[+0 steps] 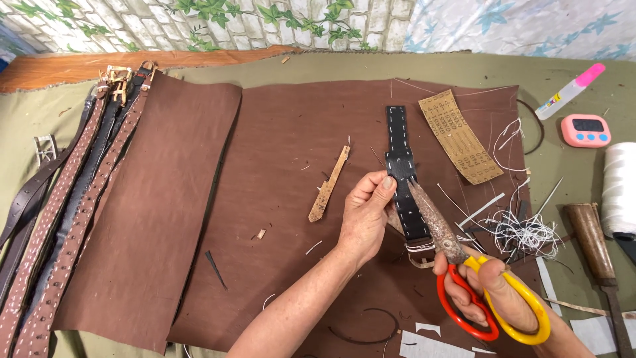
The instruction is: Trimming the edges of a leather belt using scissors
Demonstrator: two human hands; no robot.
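Your work surface is an olive cloth against a brick-and-leaf patterned wall, overlaid by a large brown leather sheet. Finished belts lie at the left. Your left hand pinches the black stitched strap at mid-length. Your right hand grips the red-and-yellow scissors, blades resting on the strap.

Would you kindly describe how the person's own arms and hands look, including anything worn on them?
Both forearms are bare, no sleeves in view. The left hand and right hand wear no gloves; no rings, watch or bracelets are visible.
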